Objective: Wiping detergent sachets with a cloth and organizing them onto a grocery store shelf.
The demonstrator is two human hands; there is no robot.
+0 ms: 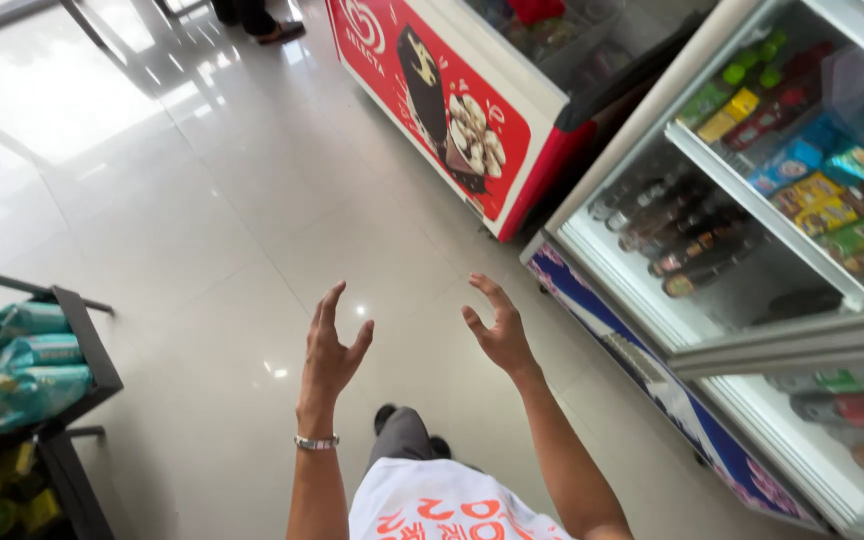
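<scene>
Rack (pixel 87 340) with green bags (pixel 22 365) far left, then left hand (pixel 332 350), fingers apart, empty, wristband (pixel 316 441) below, raised over floor (pixel 202 220), right hand (pixel 497 330) just beside, fingers apart, empty, near cooler (pixel 742 250) with bottles (pixel 682 235); red freezer (pixel 432 90) behind.

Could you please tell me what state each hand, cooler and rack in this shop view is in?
left hand: raised, fingers spread, empty
right hand: raised, fingers spread, empty
drinks cooler: glass door shut, shelves stocked with bottles and cartons
ice cream freezer: sliding glass lid, whether shut cannot be told
black rack: holding green packets
</scene>
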